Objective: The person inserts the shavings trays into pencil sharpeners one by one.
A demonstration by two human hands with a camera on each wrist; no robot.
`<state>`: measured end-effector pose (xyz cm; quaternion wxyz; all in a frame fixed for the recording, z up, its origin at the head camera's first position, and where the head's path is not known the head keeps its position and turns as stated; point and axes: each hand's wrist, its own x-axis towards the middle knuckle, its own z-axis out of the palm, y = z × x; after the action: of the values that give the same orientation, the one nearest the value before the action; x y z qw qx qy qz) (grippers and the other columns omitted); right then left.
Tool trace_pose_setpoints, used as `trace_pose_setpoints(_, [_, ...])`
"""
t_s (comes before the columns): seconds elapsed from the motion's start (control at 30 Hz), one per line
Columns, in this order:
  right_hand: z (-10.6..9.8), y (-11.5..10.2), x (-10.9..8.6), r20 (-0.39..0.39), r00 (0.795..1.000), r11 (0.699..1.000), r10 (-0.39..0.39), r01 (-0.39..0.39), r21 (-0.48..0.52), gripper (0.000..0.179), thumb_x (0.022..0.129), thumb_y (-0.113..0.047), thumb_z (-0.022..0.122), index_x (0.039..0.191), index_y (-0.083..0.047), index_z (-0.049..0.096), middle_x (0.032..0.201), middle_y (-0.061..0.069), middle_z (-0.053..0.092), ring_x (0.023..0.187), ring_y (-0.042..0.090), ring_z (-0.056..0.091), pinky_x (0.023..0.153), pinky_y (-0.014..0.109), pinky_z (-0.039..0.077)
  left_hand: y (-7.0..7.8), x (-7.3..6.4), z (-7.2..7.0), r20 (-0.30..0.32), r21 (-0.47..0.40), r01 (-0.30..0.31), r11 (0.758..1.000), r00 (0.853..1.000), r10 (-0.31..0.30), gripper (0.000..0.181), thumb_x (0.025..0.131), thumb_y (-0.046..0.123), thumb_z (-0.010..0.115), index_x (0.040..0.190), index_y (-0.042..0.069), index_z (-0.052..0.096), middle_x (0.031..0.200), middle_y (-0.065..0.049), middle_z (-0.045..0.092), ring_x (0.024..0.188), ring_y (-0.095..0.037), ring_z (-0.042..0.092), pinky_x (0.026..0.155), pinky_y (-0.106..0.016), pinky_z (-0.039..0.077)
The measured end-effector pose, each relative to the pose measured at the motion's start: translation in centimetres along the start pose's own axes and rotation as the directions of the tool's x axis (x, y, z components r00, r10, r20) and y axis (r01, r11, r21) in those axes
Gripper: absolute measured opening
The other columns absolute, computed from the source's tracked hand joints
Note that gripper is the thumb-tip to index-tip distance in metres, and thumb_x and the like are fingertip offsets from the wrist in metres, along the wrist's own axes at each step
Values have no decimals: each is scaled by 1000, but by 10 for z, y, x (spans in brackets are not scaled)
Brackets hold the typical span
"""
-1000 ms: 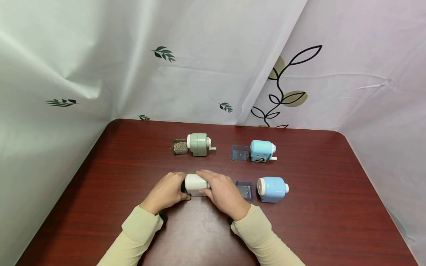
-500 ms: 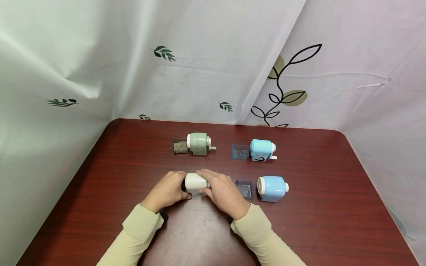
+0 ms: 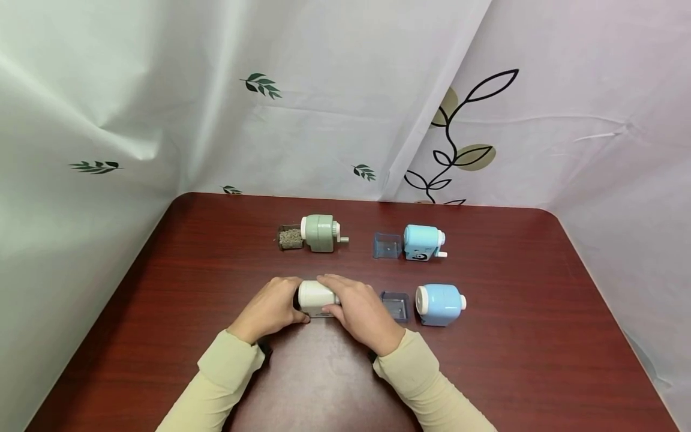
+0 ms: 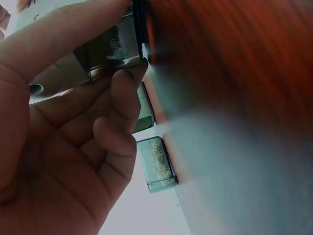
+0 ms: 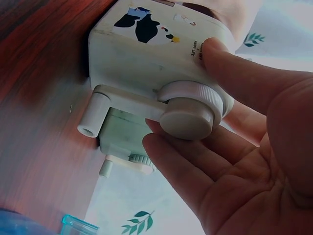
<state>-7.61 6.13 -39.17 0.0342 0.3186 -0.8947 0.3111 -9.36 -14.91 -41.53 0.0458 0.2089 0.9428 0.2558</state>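
A white crank pencil sharpener [image 3: 315, 296] stands on the table between both hands. My right hand [image 3: 364, 312] holds its body from the crank end, thumb on the near side and fingers over the far side. In the right wrist view a panda picture and the crank handle [image 5: 129, 104] show on it. My left hand [image 3: 268, 310] is at the other end, pinching the dark see-through shavings drawer [image 4: 115, 46] between thumb and fingers. Part of that drawer shows in the left wrist view; how far it is out I cannot tell.
A green sharpener [image 3: 320, 233] stands behind, its drawer [image 3: 291, 239] full of shavings. To the right are a light-blue sharpener [image 3: 423, 241] with its drawer [image 3: 387, 246], and a blue sharpener [image 3: 439, 305] with its drawer [image 3: 396, 306] close to my right hand. Fabric hangs behind the table.
Both hands and the white sharpener keep their places on the table. Only the head view has shifted slightly.
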Motion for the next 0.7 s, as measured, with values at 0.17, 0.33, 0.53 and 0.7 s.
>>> trace_pose_setpoints(0.17, [-1,-1,1,17,1000,1000,8,-8,1,52,88,-18,78,135,-6,61,134,14,63,119,28,63,95,45,52,0,-1,-1,5,7,11,1000,1000,-11,42,60,13,96,90,8,67,82,4,64,69,-12,58,65,-33,50])
trace_pose_setpoints(0.33, [-5,-3,-1,52,998,1000,18,-16,-25,59,87,-22,80,140,-5,58,140,17,58,130,32,55,105,46,46,2,-1,-1,13,8,20,1000,1000,-20,44,62,13,95,95,6,68,86,1,64,73,-14,59,68,-34,51])
trace_pose_setpoints(0.53, [-16,-11,-7,64,997,999,38,-37,-3,64,89,-26,78,145,-6,53,148,16,50,139,33,45,112,46,39,4,-4,-2,4,-3,9,1000,1000,-9,67,62,13,96,121,4,65,107,-6,68,92,-22,64,82,-41,52])
trace_pose_setpoints(0.7, [-30,-16,-13,33,998,999,44,-44,-8,65,88,-28,79,143,-6,54,150,16,48,140,33,43,112,47,38,8,-8,-10,-13,-12,-16,1000,1000,15,89,61,20,98,138,4,56,129,-10,62,116,-29,59,97,-47,49])
